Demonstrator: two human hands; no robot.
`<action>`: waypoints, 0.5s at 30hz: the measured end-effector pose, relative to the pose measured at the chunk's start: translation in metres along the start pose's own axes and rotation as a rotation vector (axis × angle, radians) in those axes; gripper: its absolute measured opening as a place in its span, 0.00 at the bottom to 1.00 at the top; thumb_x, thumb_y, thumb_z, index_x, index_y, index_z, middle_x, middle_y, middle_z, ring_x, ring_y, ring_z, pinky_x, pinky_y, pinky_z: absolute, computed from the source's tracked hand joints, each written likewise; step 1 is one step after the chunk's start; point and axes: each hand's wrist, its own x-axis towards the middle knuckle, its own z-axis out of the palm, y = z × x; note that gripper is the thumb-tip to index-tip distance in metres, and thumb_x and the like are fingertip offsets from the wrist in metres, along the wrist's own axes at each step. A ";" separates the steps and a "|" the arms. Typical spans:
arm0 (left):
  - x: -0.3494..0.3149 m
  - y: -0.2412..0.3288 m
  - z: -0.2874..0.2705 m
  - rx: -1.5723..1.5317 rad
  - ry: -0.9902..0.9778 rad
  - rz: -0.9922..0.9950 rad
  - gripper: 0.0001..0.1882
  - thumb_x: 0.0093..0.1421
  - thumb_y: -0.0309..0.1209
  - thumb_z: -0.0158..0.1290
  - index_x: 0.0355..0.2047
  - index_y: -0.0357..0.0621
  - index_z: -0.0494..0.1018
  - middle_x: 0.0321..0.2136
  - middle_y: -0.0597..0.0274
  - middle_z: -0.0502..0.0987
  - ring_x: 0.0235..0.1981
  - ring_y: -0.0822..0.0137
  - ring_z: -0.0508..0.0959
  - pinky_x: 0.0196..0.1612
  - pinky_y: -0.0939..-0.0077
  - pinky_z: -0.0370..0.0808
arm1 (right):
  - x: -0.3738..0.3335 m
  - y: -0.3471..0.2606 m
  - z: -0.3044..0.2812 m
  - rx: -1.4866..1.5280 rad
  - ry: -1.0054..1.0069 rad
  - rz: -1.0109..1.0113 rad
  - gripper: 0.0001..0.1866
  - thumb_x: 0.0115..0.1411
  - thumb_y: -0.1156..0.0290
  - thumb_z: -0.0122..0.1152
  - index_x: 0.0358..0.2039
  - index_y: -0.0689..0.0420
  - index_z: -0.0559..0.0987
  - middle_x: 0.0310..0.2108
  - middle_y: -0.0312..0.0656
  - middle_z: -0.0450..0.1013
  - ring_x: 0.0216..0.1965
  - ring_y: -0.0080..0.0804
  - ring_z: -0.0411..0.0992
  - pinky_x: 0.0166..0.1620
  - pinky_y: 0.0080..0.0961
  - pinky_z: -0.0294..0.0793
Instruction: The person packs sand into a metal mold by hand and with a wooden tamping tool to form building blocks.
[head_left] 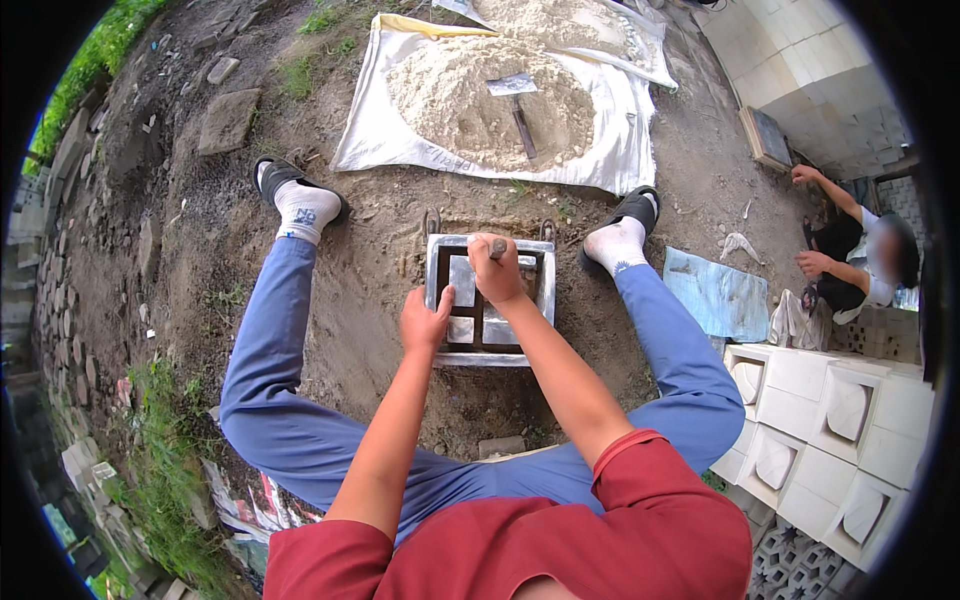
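Tool [521,125] on powder [440,105] beyond metal frame [485,359]

Dirt [385,215] open between metal frame [490,359] and white sheet [368,125]; feet [305,207] flank both sides.

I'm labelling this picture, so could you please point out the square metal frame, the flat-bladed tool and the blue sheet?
Square metal frame [482,359]: head view, on its near rim.
Flat-bladed tool [519,113]: head view, on its handle close to the blade.
Blue sheet [714,296]: head view, on its middle.

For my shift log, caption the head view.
Left hand at a square metal mold; right hand grips a handle.
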 end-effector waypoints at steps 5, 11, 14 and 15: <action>-0.003 -0.006 -0.008 -0.013 0.031 0.002 0.31 0.65 0.59 0.57 0.40 0.36 0.78 0.41 0.40 0.80 0.45 0.37 0.79 0.50 0.49 0.75 | -0.005 -0.035 0.009 0.054 -0.019 0.000 0.21 0.67 0.71 0.52 0.17 0.63 0.61 0.14 0.39 0.57 0.17 0.24 0.56 0.23 0.33 0.54; -0.002 0.010 -0.002 -0.022 -0.003 -0.007 0.34 0.64 0.61 0.56 0.41 0.36 0.78 0.43 0.41 0.80 0.48 0.38 0.79 0.51 0.50 0.75 | -0.009 0.017 -0.015 0.228 0.026 0.119 0.24 0.72 0.71 0.47 0.15 0.55 0.60 0.15 0.29 0.55 0.17 0.18 0.52 0.23 0.25 0.52; 0.006 0.007 -0.005 0.000 -0.029 -0.041 0.36 0.61 0.63 0.57 0.44 0.37 0.79 0.45 0.44 0.81 0.48 0.40 0.80 0.51 0.50 0.77 | -0.001 -0.012 -0.016 0.268 -0.024 0.116 0.23 0.72 0.71 0.48 0.16 0.55 0.61 0.15 0.28 0.57 0.18 0.17 0.52 0.23 0.25 0.52; 0.000 0.004 -0.006 -0.003 -0.055 -0.052 0.36 0.61 0.64 0.57 0.45 0.37 0.79 0.45 0.44 0.81 0.48 0.40 0.80 0.51 0.50 0.77 | -0.006 -0.031 -0.014 0.302 -0.030 0.139 0.24 0.72 0.72 0.47 0.16 0.53 0.59 0.15 0.28 0.54 0.17 0.18 0.50 0.23 0.24 0.50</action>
